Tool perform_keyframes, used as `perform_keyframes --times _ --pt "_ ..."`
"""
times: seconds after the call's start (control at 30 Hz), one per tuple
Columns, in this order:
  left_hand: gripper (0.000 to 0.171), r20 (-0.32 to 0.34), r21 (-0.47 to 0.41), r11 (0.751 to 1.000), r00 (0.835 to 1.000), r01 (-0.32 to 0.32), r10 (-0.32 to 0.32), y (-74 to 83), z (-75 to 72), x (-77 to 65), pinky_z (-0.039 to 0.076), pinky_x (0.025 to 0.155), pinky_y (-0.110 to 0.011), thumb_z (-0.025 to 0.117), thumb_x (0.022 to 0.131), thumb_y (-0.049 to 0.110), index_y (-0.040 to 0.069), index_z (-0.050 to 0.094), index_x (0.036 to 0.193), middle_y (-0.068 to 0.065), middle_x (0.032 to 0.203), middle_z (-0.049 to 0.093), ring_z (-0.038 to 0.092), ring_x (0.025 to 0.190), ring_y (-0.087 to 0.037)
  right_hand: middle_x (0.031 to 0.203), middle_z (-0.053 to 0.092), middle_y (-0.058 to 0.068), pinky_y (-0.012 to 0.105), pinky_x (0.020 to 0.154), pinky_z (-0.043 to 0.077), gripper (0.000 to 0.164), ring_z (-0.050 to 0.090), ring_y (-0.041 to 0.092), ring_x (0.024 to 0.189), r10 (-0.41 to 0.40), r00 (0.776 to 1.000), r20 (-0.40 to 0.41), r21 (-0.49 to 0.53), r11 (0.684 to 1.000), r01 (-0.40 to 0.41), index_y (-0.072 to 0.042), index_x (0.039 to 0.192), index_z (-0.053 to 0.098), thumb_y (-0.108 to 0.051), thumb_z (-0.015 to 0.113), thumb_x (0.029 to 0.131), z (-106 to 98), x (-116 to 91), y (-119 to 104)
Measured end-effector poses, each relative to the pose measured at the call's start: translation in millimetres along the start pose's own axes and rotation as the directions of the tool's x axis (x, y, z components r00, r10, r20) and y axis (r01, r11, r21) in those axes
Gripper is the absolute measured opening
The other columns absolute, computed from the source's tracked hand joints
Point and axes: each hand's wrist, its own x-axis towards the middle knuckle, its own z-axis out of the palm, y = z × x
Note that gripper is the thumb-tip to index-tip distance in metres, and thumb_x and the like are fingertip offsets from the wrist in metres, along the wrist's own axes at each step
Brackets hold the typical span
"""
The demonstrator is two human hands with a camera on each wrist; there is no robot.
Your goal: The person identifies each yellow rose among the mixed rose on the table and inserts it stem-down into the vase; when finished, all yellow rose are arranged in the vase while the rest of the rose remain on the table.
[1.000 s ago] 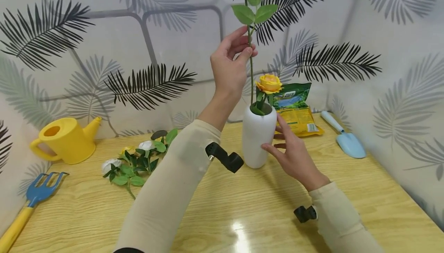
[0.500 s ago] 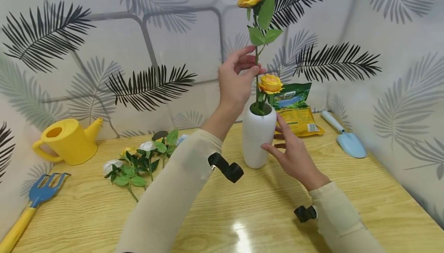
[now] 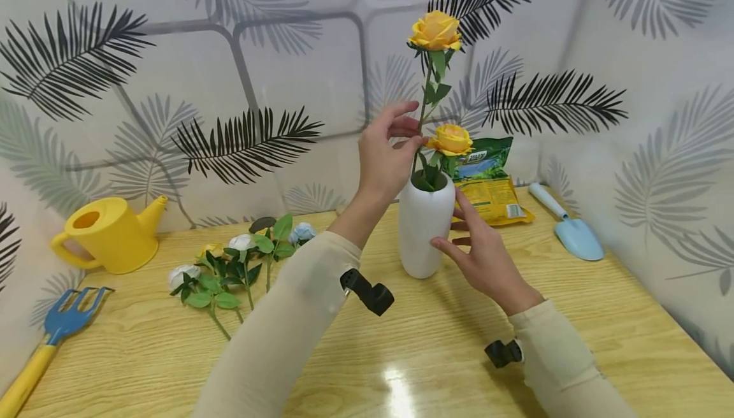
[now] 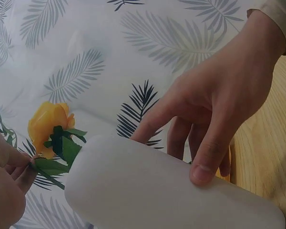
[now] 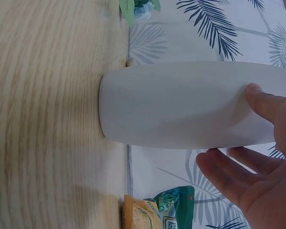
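A white vase (image 3: 424, 233) stands upright on the wooden table, with a short yellow rose (image 3: 452, 140) in its mouth. Between thumb and fingers my left hand (image 3: 387, 153) pinches the stem of a taller yellow rose (image 3: 436, 30) just above the rim. That stem's lower end runs into the vase opening and is hidden there. My right hand (image 3: 482, 255) holds the vase from its right side; in the right wrist view the thumb lies on one face of the vase (image 5: 181, 105) and the fingers on another.
White, yellow and blue artificial flowers (image 3: 229, 271) lie left of the vase. Farther left are a yellow watering can (image 3: 111, 233) and a blue hand fork (image 3: 69, 319). A green and yellow packet (image 3: 490, 188) stands behind the vase, and a light blue trowel (image 3: 576, 236) lies right.
My left hand has come down with the tall rose, whose stem has sunk deeper into the vase. The bloom has turned and shifted right. My right hand has stayed on the vase.
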Motion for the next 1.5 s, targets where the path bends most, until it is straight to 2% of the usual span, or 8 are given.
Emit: perform_keyframes --times 0.2,0.4,0.53,0.77,0.93,1.07,1.33,1.5 --pt "0.039 -0.014 0.071 0.997 0.999 -0.028 0.029 -6.9 -0.8 -2.2 0.059 0.086 -0.026 0.07 0.089 -0.007 -0.001 0.064 0.127 -0.018 0.106 0.069 0.068 0.098 -0.028 0.146 0.052 0.026 0.053 0.089 0.058 0.095 0.067 0.04 0.114 0.017 1.0 0.011 0.009 1.0 -0.018 -0.01 0.163 0.011 -0.015 0.074 0.092 0.0 -0.3 0.2" --pt "0.039 -0.042 0.077 0.996 0.998 -0.033 0.036 -11.1 -0.3 1.0 0.059 0.087 -0.026 0.069 0.089 -0.01 -0.001 0.063 0.127 -0.019 0.106 0.069 0.069 0.096 -0.028 0.145 0.052 0.027 0.052 0.088 0.059 0.095 0.067 0.04 0.115 0.007 1.0 0.005 0.01 1.0 -0.007 -0.011 0.163 0.011 -0.015 0.073 0.092 -0.4 0.3 0.3" --pt "0.039 -0.072 0.063 0.998 0.997 -0.01 0.015 -13.8 -0.6 3.0 0.059 0.085 -0.024 0.065 0.088 -0.012 -0.002 0.063 0.126 -0.02 0.104 0.069 0.068 0.092 -0.028 0.146 0.051 0.026 0.052 0.089 0.059 0.095 0.067 0.04 0.115 0.003 1.0 0.007 0.011 1.0 -0.003 -0.013 0.163 0.011 -0.015 0.073 0.092 0.1 0.9 0.3" --pt "0.04 -0.063 0.072 0.997 0.997 0.04 -0.035 -21.9 0.1 -2.3 0.059 0.086 -0.025 0.059 0.087 -0.014 0.001 0.064 0.124 -0.018 0.104 0.07 0.067 0.092 -0.025 0.147 0.051 0.026 0.052 0.089 0.058 0.095 0.067 0.04 0.114 0.011 1.0 0.007 0.001 1.0 -0.011 -0.013 0.163 0.011 -0.016 0.073 0.092 0.6 1.7 0.3" --pt "0.041 -0.056 0.056 0.996 0.997 0.063 -0.06 -31.2 0.9 -9.1 0.059 0.084 -0.026 0.059 0.085 -0.015 0.002 0.065 0.122 -0.016 0.102 0.068 0.067 0.092 -0.025 0.147 0.051 0.025 0.052 0.09 0.058 0.095 0.067 0.04 0.115 0.016 1.0 0.011 -0.004 1.0 -0.016 -0.013 0.163 0.01 -0.016 0.073 0.092 0.6 1.1 -0.1" --pt "0.041 -0.042 0.038 0.998 0.998 0.05 -0.048 -37.9 1.6 -12.5 0.059 0.083 -0.025 0.061 0.084 -0.015 0.001 0.066 0.122 -0.017 0.103 0.067 0.067 0.092 -0.025 0.148 0.051 0.026 0.053 0.09 0.058 0.096 0.067 0.04 0.114 0.02 1.0 0.013 -0.009 1.0 -0.02 -0.014 0.164 0.009 -0.016 0.073 0.092 0.9 0.5 -0.1" --pt "0.039 -0.018 -0.065 0.997 0.999 0.033 -0.034 -46.0 0.1 -14.4 0.059 0.083 -0.025 0.062 0.085 -0.015 -0.002 0.064 0.122 -0.021 0.108 0.067 0.068 0.096 -0.031 0.146 0.051 0.026 0.053 0.09 0.058 0.095 0.067 0.04 0.114 0.017 1.0 0.01 -0.012 1.0 -0.017 -0.014 0.163 0.01 -0.016 0.073 0.092 1.1 0.0 0.3" --pt "0.039 -0.002 -0.078 0.996 0.999 0.04 -0.041 -47.7 -1.4 -13.9 0.059 0.087 -0.027 0.061 0.086 -0.016 -0.002 0.064 0.123 -0.022 0.112 0.067 0.07 0.099 -0.032 0.146 0.051 0.026 0.053 0.089 0.058 0.095 0.067 0.04 0.114 0.008 1.0 0.007 -0.012 1.0 -0.008 -0.014 0.163 0.011 -0.016 0.073 0.092 0.8 0.4 -0.3"
